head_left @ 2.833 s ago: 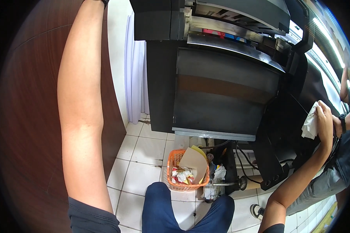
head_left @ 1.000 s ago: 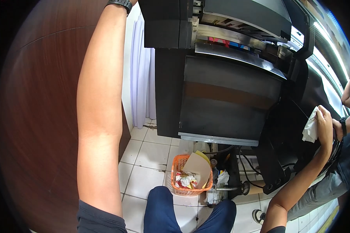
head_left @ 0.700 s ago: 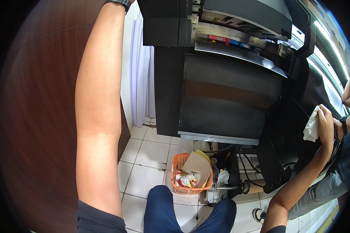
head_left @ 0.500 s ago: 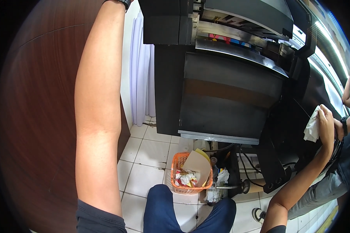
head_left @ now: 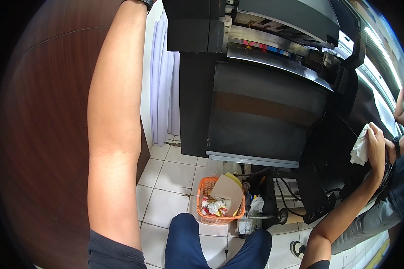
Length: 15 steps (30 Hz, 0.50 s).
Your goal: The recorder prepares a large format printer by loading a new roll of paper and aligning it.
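My right hand (head_left: 376,142), at the right, is closed on a crumpled white tissue (head_left: 359,150) that hangs from its fingers beside the black side of a large printer. My left arm (head_left: 114,116) reaches straight up along the left, next to a dark wood panel. A black watch (head_left: 147,4) shows on that wrist at the top edge; the left hand itself lies beyond the picture. The large black printer (head_left: 267,110) fills the middle, with a metal strip (head_left: 278,67) and coloured parts (head_left: 265,47) showing in its upper opening.
An orange plastic basket (head_left: 220,219) holding cardboard and crumpled paper stands on the white tiles before my knees. Cables (head_left: 288,197) and a roller end (head_left: 281,217) sit below the printer. Another person's leg (head_left: 372,224) is close at the right. A pale curtain (head_left: 164,89) hangs behind.
The view has shifted very slightly. My right hand keeps its hold on the tissue, and both arms stay nearly where they were.
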Each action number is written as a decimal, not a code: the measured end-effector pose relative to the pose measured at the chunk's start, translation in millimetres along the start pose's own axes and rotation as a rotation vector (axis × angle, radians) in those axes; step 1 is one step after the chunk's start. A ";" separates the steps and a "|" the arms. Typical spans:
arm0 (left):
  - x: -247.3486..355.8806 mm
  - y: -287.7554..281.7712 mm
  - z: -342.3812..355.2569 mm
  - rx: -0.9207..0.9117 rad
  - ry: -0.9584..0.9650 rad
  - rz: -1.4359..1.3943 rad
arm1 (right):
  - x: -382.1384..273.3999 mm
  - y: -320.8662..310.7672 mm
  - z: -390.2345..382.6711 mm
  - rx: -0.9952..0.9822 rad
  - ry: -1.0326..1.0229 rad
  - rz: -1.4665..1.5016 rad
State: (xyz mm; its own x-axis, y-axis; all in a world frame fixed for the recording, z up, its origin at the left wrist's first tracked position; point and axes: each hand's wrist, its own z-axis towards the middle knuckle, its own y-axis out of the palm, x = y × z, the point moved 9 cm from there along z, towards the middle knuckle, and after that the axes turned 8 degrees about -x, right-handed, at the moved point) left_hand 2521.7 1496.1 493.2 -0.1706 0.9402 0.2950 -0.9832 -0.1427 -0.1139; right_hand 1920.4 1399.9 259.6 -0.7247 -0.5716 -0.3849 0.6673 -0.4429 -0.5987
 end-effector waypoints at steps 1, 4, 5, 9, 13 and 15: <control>-0.5 -2.3 0.9 0.006 -0.002 0.015 | 0.1 -0.1 -0.1 0.000 -0.001 0.001; -0.8 -5.5 5.9 -0.004 0.015 0.011 | -0.3 -2.6 -1.5 0.045 -0.012 -0.016; -2.0 -6.0 5.8 -0.005 0.012 0.014 | 0.3 -1.5 -1.6 0.050 0.004 -0.025; -1.4 -7.4 6.4 0.008 0.028 0.017 | -1.9 -3.0 -1.6 0.011 0.002 -0.079; -1.3 -5.7 4.3 0.013 0.015 0.029 | 0.7 -3.1 -1.2 0.036 -0.012 -0.029; -0.1 -5.9 3.6 0.010 0.015 0.033 | 0.7 -1.2 -0.3 0.019 -0.016 -0.029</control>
State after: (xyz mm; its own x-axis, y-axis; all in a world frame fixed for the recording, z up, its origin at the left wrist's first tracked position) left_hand 2527.3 1495.7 497.2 -0.2024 0.9393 0.2771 -0.9776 -0.1771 -0.1138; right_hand 1919.0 1400.2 259.8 -0.7412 -0.5691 -0.3559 0.6492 -0.4729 -0.5958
